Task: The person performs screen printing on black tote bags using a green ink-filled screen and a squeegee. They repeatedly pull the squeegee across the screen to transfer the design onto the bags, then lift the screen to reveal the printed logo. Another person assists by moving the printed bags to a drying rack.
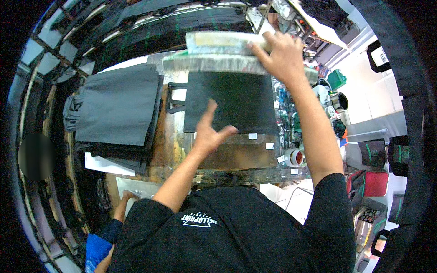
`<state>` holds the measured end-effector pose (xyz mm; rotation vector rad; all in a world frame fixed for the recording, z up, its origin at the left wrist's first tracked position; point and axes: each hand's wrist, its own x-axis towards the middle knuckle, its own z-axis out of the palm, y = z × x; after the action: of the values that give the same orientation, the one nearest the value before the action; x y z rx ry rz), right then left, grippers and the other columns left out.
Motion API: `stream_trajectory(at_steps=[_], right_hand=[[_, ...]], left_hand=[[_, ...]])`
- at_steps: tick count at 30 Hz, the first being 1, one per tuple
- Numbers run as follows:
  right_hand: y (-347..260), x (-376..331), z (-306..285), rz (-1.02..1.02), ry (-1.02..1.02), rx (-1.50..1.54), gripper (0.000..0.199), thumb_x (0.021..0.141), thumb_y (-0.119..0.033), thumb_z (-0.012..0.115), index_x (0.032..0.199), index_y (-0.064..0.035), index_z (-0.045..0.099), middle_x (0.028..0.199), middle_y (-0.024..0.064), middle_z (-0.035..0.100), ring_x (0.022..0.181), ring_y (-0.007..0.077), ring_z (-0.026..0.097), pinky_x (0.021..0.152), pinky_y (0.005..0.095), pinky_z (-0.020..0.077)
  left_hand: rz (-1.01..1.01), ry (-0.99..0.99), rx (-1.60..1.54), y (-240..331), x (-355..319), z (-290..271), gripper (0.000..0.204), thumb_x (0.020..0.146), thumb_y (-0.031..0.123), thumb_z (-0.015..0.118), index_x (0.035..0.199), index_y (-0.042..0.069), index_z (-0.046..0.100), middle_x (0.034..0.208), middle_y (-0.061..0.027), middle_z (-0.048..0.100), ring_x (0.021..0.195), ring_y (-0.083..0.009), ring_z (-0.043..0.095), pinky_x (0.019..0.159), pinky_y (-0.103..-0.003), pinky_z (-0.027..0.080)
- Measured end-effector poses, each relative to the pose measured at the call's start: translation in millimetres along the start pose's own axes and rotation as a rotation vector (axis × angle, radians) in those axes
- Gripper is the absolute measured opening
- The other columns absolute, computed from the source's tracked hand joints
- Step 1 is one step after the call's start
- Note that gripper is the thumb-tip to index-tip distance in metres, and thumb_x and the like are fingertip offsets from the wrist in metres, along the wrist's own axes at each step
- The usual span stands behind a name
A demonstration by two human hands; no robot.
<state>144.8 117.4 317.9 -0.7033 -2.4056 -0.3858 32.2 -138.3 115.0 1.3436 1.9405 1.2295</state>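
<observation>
At the far side of the table a pale, paint-stained screen-printing frame (214, 63) stands raised, seen nearly edge-on and blurred. My right hand (282, 54) is closed on its upper right part, thumb over a pale bar (218, 43) along the top; whether that bar is separate I cannot tell. Beneath lies a black cloth bag (236, 95), flat, with its handles (176, 98) toward the left. Over the bag's lower left part my left hand (211, 134) is held open, fingers stretched out and holding nothing.
A thick stack of dark bags (116, 104) fills the table's left. Pots and an ink-stained tub (297, 157) stand along the right edge. Another person's blue clothing (96, 250) and arm show at lower left. Dark bags (373, 152) hang at the right.
</observation>
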Motion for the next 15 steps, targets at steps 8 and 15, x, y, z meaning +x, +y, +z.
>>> stream_trajectory(at_steps=[8, 15], right_hand=[[-34.0, -160.9, 43.1, -0.008, -0.507, 0.085, 0.059, 0.078, -0.025, 0.085, 0.128, -0.0148, 0.056, 0.114, 0.0082, 0.061, 0.113, 0.0297, 0.059, 0.094, 0.0527, 0.0410], [-34.8, -178.4, 64.6, 0.090, -0.619, 0.244, 0.058, 0.077, -0.023, 0.086, 0.126, -0.0147, 0.056, 0.112, 0.0094, 0.061, 0.112, 0.0312, 0.058, 0.093, 0.0547, 0.0391]], left_hand=[[-0.613, 0.158, -1.343, 5.0, -50.6, -41.0, 0.136, 0.082, 0.095, 0.043, 0.163, 0.005, -0.019, 0.171, -0.0295, -0.007, 0.156, -0.0542, 0.012, 0.124, -0.058, 0.030], [-0.830, 0.196, -1.198, -70.5, -70.7, -1.8, 0.126, 0.086, 0.096, 0.032, 0.165, 0.003, 0.005, 0.161, -0.0321, 0.030, 0.143, -0.0486, 0.044, 0.118, -0.053, 0.041]])
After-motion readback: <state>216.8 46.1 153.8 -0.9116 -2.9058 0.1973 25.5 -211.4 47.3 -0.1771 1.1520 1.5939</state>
